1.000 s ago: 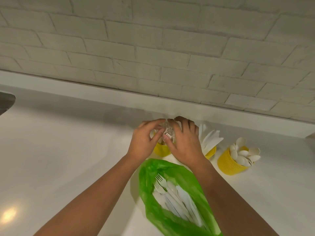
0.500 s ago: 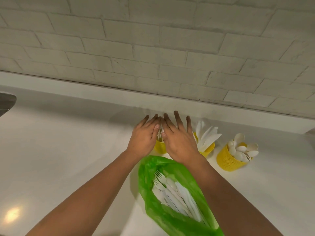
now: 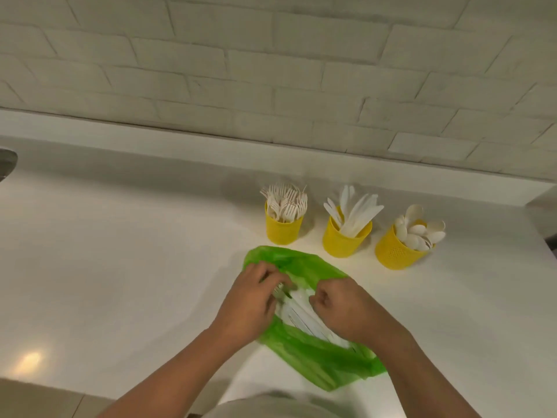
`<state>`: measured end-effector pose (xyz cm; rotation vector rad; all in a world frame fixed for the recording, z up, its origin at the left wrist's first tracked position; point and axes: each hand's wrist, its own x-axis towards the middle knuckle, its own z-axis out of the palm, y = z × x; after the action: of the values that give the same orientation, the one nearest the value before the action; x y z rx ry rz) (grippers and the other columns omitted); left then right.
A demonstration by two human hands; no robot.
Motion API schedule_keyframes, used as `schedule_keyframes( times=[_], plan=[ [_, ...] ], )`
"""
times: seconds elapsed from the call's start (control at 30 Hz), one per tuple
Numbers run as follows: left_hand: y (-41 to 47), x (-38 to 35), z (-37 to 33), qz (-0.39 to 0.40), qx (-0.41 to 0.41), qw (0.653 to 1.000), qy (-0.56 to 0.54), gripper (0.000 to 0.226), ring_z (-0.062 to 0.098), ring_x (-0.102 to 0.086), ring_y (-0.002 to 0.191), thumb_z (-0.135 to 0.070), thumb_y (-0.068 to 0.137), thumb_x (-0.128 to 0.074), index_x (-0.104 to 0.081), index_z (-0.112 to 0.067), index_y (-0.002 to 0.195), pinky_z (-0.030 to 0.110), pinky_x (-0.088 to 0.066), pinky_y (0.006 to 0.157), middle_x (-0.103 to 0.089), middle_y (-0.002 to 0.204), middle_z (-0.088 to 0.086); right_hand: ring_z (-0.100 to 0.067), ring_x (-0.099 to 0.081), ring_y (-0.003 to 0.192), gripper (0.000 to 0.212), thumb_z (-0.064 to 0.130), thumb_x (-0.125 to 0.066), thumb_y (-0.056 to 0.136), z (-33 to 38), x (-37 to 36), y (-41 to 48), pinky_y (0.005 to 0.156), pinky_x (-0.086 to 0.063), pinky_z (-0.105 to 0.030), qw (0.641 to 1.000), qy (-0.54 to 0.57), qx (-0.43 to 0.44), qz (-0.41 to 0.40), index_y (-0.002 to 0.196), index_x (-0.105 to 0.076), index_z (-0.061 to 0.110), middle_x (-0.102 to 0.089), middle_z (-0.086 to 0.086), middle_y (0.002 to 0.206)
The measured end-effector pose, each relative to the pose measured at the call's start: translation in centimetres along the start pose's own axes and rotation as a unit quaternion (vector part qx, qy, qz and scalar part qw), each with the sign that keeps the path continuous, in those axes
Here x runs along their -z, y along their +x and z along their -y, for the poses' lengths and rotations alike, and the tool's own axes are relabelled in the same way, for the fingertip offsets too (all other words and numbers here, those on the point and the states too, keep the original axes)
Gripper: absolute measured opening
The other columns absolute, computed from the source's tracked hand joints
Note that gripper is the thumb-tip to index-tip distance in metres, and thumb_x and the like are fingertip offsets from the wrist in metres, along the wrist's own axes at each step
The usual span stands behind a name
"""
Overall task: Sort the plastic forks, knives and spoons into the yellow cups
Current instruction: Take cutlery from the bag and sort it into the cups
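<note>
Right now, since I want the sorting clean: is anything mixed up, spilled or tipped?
Nothing stands out. The fork cup, knife cup and spoon cup stand, one kind each; loose cutlery lies only in the green bag, where the left hand and right hand work.

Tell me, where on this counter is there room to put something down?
The widest bare stretch of counter runs left of the bag and fork cup, back to the wall. A smaller patch lies right of the bag, in front of the spoon cup. Crowded: the cup row and the bag, where the left hand and right hand dig.
</note>
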<state>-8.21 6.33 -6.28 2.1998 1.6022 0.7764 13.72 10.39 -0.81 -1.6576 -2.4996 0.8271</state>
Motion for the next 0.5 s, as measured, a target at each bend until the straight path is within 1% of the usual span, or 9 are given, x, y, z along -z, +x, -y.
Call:
schedule_keyframes(
  times=[0.03,0.1,0.13,0.2,0.27,0.3,0.33,0.4,0.5],
  plan=[
    [-0.9,-0.4,0.4,0.003,0.031,0.999,0.005,0.053,0.016,-0.048,0.104,0.000,0.075,-0.065,-0.066,-0.030,0.117,0.034,-0.049,0.088,-0.054,0.115,-0.009,-0.022,-0.062,0.078,0.029,0.036,-0.053,0.098,-0.6,-1.4,-0.5,0.070,-0.051,-0.041,0.999,-0.033,-0.028,0.023,0.085,-0.060,0.011,-0.064,-0.005,0.080],
    [-2.2,-0.7,1.0,0.017,0.066,0.997,0.041,0.055,0.016,-0.044,0.104,-0.001,0.070,-0.068,-0.067,-0.032,0.116,0.036,-0.050,0.086,-0.056,0.118,-0.009,-0.026,-0.062,0.097,0.034,0.042,-0.050,0.100,-1.5,-3.7,-1.5,0.080,-0.049,-0.038,0.994,-0.063,-0.077,0.035,0.112,-0.058,0.011,-0.062,-0.009,0.106],
    [-2.6,-0.7,1.3,0.030,0.073,0.995,0.066,0.055,0.017,-0.044,0.104,-0.003,0.069,-0.070,-0.068,-0.032,0.116,0.038,-0.051,0.085,-0.057,0.120,-0.008,-0.028,-0.061,0.105,0.043,0.047,-0.050,0.099,-1.7,-4.5,-1.8,0.085,-0.049,-0.038,0.993,-0.066,-0.096,0.032,0.124,-0.052,0.012,-0.059,-0.011,0.116],
    [-3.3,-0.4,1.3,0.078,0.097,0.986,0.109,0.059,0.024,-0.045,0.116,-0.011,0.072,-0.071,-0.066,-0.035,0.125,0.040,-0.047,0.090,-0.056,0.134,-0.006,-0.032,-0.058,0.113,0.065,0.059,-0.051,0.092,-1.8,-5.7,-2.3,0.092,-0.050,-0.039,0.990,-0.069,-0.121,0.019,0.136,-0.043,0.012,-0.053,-0.012,0.127],
    [-3.7,-0.1,0.8,0.135,0.122,0.975,0.130,0.070,0.026,-0.037,0.131,-0.018,0.080,-0.065,-0.050,-0.036,0.146,0.041,-0.036,0.102,-0.042,0.153,-0.007,-0.032,-0.053,0.119,0.081,0.070,-0.051,0.083,-1.4,-6.4,-2.7,0.096,-0.049,-0.041,0.988,-0.073,-0.133,0.008,0.139,-0.040,0.012,-0.049,-0.012,0.132],
    [-3.8,0.0,0.5,0.158,0.132,0.969,0.136,0.075,0.025,-0.034,0.134,-0.020,0.084,-0.062,-0.040,-0.036,0.153,0.039,-0.033,0.105,-0.036,0.158,-0.009,-0.032,-0.048,0.124,0.087,0.074,-0.050,0.080,-1.0,-6.6,-2.9,0.098,-0.048,-0.042,0.988,-0.077,-0.136,0.005,0.140,-0.039,0.013,-0.046,-0.012,0.135],
    [-3.9,0.1,0.2,0.172,0.135,0.966,0.141,0.077,0.024,-0.033,0.135,-0.021,0.086,-0.060,-0.033,-0.036,0.156,0.037,-0.032,0.106,-0.035,0.158,-0.011,-0.032,-0.043,0.127,0.090,0.078,-0.050,0.077,-0.6,-6.7,-3.0,0.099,-0.048,-0.043,0.987,-0.086,-0.137,0.003,0.140,-0.039,0.014,-0.043,-0.011,0.136],
    [-4.0,0.0,-0.2,0.177,0.131,0.965,0.142,0.075,0.022,-0.036,0.134,-0.020,0.089,-0.056,-0.031,-0.035,0.158,0.035,-0.034,0.105,-0.043,0.154,-0.011,-0.032,-0.036,0.127,0.091,0.080,-0.051,0.074,0.3,-6.9,-3.2,0.100,-0.047,-0.044,0.986,-0.107,-0.129,-0.009,0.137,-0.041,0.016,-0.038,-0.010,0.135],
    [-4.1,-0.3,-0.4,0.178,0.137,0.968,0.113,0.070,0.022,-0.043,0.132,-0.021,0.091,-0.055,-0.034,-0.034,0.157,0.036,-0.040,0.102,-0.050,0.149,-0.007,-0.030,-0.036,0.123,0.087,0.073,-0.059,0.074,1.4,-7.3,-3.2,0.099,-0.046,-0.043,0.989,-0.095,-0.117,-0.007,0.136,-0.039,0.015,-0.037,-0.009,0.132]
  ],
)
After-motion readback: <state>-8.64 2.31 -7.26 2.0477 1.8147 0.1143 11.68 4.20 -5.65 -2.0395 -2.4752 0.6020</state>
